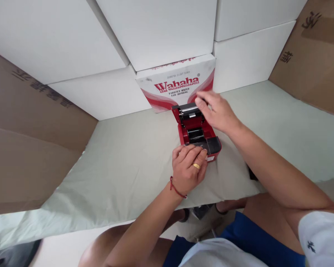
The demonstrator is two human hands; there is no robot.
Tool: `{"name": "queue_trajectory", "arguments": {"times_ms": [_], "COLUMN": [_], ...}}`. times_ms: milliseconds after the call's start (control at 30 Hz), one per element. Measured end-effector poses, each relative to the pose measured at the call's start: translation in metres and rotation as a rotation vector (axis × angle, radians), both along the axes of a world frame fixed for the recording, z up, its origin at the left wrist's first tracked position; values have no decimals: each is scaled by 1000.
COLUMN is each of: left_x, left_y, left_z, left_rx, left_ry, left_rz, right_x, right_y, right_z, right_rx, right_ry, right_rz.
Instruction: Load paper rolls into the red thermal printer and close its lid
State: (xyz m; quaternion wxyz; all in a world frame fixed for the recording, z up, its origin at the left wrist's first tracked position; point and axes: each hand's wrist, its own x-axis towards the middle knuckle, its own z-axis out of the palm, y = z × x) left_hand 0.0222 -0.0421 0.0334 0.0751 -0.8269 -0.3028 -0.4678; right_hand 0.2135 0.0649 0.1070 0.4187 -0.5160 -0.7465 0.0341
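A red-and-black boxy machine (pixel 195 124) sits on the counter (pixel 128 159) draped in pale green cloth, its lid (pixel 186 111) raised. The left hand (pixel 188 167) has its grip curled snugly over the machine's near edge. At its far right corner, the right hand's (pixel 219 111) grip is half-bent; whether it holds the lid I cannot tell. Behind the machine stands a white-and-red printed carton (pixel 180 87).

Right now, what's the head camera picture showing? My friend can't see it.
A person's left hand rests on the front of an open red-and-black machine on a pale green cloth, while the blurry right hand is beside its raised lid. Behind stands a Wahaha water box.
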Motion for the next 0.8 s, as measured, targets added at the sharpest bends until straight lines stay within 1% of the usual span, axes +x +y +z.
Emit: {"name": "queue_trajectory", "arguments": {"times_ms": [33,100,233,300,400,467,533,633,733,800], "left_x": [0,-1,-3,-3,-2,-1,-3,-11,-22,-27], "left_y": [1,2,2,1,2,2,4,10,17,21], "left_z": [-1,-3,-10,-12,-13,-14,-15,-16,-18,-19], "left_rx": [47,87,83,75,67,51,25,-61,-294,-441], "left_ry": [13,25,24,19,6,-13,-75,-248,-414,-481], "left_rz": [-3,-11,9,15,1,-15,-39,-73,-77,-82], "right_x": [-1,-1,9,17,26,27,25,22,21,21], "right_y": [-1,-15,-56,-70,-77,-76,-75,-74,-76,-78], "right_z": [-7,-17,-32,-41,-55,-62,-66,-66,-65,-66], "right_rx": [13,70,181,211,239,259,286,306,291,274], "right_ry": [37,107,130,114,99,97,97,109,134,135], "right_rz": [51,108,185,232,261,247,217,180,157,141]}}
